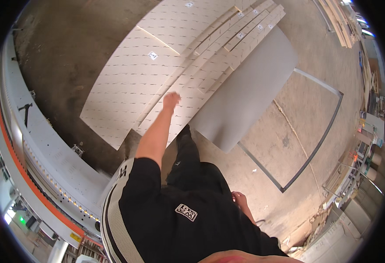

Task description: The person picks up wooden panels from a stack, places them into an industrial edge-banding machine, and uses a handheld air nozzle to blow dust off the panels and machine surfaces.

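Observation:
My left hand reaches forward over a long, pale panel strip that carries rows of dark printed marks. Its fingers are smeared by motion, and whether it touches the strip cannot be made out. To its left lies a wider marked panel with a white label. Several narrow strips rest on the far part of the stack, some with labels too. Down beside my right hip, my right hand has its fingers curled in. Anything inside it is hidden.
A plain grey sheet lies right of the stack. Beyond it, a dark line outlines part of the concrete floor. A long machine with an orange edge curves along my left. Timber lengths lie at far right, with clutter along the right side.

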Available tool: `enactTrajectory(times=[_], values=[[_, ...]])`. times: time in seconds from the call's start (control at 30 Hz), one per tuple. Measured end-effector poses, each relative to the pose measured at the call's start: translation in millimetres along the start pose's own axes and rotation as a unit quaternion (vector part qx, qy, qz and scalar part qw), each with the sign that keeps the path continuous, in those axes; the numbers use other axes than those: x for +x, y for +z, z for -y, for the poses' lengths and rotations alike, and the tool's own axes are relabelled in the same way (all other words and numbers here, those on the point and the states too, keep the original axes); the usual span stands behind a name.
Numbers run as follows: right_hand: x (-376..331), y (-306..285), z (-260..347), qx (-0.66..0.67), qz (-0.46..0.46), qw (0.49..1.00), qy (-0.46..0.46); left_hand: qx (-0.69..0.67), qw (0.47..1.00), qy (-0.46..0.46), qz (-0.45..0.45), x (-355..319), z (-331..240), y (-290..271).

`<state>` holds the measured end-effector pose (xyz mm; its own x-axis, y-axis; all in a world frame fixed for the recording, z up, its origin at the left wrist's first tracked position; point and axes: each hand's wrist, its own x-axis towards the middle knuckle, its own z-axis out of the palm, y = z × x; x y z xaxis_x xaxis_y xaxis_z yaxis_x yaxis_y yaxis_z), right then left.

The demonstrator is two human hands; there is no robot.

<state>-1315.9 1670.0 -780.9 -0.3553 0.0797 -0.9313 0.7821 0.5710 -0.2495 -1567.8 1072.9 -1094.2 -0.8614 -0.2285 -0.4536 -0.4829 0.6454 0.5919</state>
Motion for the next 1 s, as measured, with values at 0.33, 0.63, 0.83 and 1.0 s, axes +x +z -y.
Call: enactTrajectory(times=[0.33,0.63,0.83,1.0], values=[[-23,41,81,0.186,-0.061,0.959,0.207,-0.455,0.824,-0.3,-0.154,276,-99,-72],[-1,40,109,0.198,-0.033,0.956,0.215,-0.673,0.661,-0.261,-0.205,243,-121,-43],[13,43,127,0.213,-0.027,0.956,0.201,-0.71,0.642,-0.25,-0.148,244,-100,-22],[17,41,128,0.224,-0.041,0.955,0.189,-0.731,0.542,-0.321,-0.262,272,-111,-14]])
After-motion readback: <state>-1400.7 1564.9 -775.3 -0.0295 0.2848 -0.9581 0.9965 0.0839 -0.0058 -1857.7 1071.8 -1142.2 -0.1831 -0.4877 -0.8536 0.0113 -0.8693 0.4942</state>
